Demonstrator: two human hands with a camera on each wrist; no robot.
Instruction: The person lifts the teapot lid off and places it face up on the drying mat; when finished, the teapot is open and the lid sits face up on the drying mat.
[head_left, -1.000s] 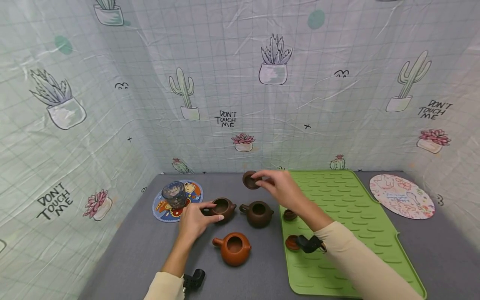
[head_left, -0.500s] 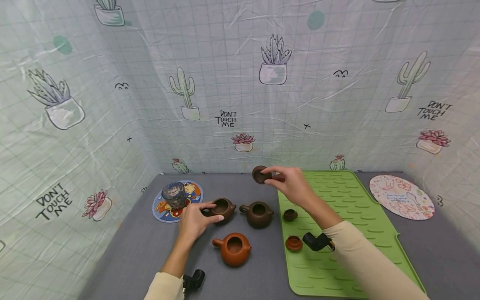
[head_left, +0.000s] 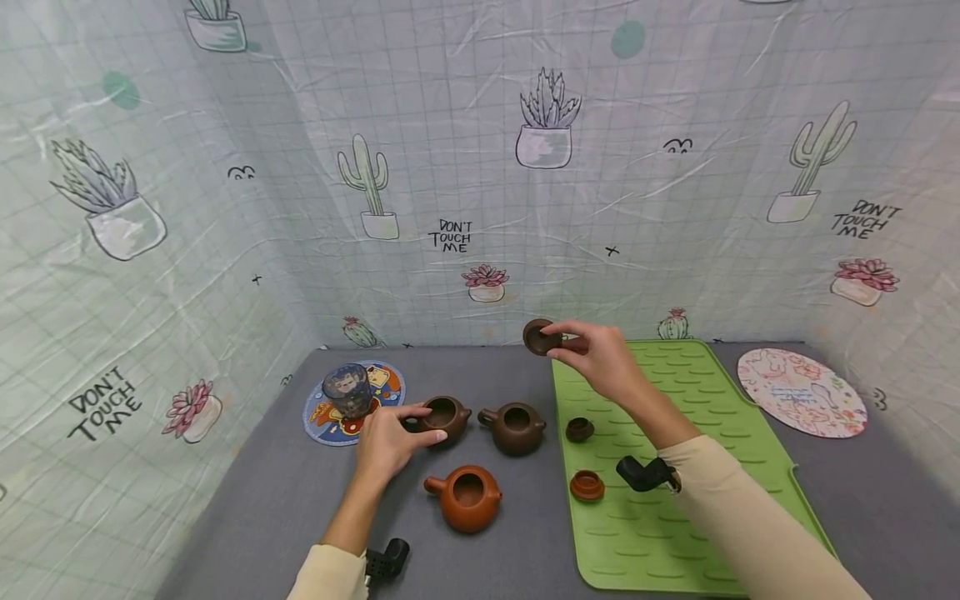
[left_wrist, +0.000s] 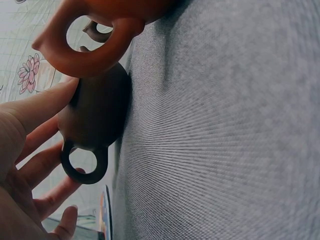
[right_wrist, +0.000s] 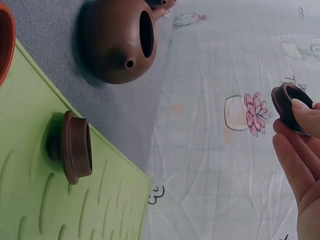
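My left hand (head_left: 386, 446) grips a dark brown teapot (head_left: 459, 425) by its rim and sides, with the thumb near me and fingers on the far side. The teapot stands on the grey cloth with its top uncovered; its ring handle shows in the left wrist view. Raised over the back of the table, my right hand (head_left: 602, 360) pinches a dark brown teapot lid (right_wrist: 283, 105), its hollow underside tipped toward me in the head view. A second brown teapot (head_left: 517, 440) stands to the right of the held one. Nearer me is an orange-red teapot (head_left: 472, 512); both are uncovered.
On the green ridged mat (head_left: 690, 517) lie a brown lid (right_wrist: 75, 147) and an orange-red lid (head_left: 587, 486), both upside down. A glass (head_left: 348, 392) stands on a blue patterned coaster (head_left: 318, 432) at back left. A pink floral mat (head_left: 802, 393) lies at far right.
My right hand has lifted the lid up and to the right, from behind the brown teapots toward the mat's back left corner. My left hand has stayed on its teapot.
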